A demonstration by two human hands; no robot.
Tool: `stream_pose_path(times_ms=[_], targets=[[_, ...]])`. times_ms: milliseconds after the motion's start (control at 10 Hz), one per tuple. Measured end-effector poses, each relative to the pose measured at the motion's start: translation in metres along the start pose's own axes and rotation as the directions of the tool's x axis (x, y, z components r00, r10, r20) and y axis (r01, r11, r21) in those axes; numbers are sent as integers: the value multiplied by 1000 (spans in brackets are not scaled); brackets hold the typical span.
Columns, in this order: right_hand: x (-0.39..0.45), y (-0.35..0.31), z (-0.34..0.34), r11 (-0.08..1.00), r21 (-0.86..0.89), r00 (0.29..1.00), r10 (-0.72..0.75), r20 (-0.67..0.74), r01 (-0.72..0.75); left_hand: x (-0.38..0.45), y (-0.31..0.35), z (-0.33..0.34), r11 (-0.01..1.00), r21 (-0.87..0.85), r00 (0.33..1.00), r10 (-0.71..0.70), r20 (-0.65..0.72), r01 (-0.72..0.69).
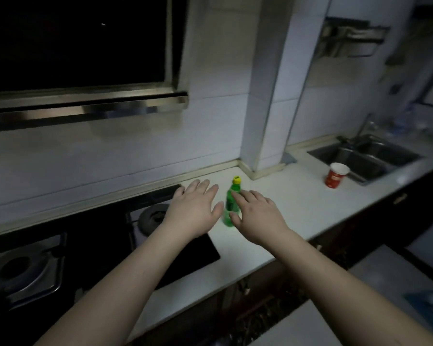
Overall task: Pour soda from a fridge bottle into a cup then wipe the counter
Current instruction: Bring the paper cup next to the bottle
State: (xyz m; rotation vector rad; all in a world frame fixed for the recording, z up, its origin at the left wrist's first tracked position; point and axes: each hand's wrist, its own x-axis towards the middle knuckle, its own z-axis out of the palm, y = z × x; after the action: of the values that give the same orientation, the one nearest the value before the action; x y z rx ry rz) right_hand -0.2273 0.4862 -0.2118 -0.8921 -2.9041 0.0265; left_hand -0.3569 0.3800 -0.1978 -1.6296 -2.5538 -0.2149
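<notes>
A green soda bottle (231, 203) with a yellow cap stands upright on the white counter (298, 203). My left hand (196, 208) hovers just left of it with fingers spread and straight, its thumb close to the bottle. My right hand (256, 214) is just right of the bottle, fingers extended, partly covering its lower right side; I cannot tell whether it touches. Neither hand grips the bottle. A red paper cup (336, 175) with a white inside stands far to the right, beside the sink.
A black gas hob (85, 245) with two burners lies left of the hands. A steel sink (365, 156) with a tap sits at the back right. A tiled pillar (265, 96) juts out behind the bottle. A range hood (85, 106) hangs at upper left.
</notes>
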Motion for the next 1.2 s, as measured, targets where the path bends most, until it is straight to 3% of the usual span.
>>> stream_pose_path(times_ms=[300,600,900,1200], targets=[[-39,154,-14,974,-20,974,226,-29,-227,75,146,20,959,-24,955,283,86,-282],[-70,305,-19,932,9,932,363,-9,-363,149,290,52,923,-4,913,380,147,-384],[-79,401,-6,890,29,890,454,28,-455,198,367,80,911,14,894,401,199,-411],[-42,456,22,881,61,883,467,44,-469,263,389,119,904,19,879,410,241,-427]])
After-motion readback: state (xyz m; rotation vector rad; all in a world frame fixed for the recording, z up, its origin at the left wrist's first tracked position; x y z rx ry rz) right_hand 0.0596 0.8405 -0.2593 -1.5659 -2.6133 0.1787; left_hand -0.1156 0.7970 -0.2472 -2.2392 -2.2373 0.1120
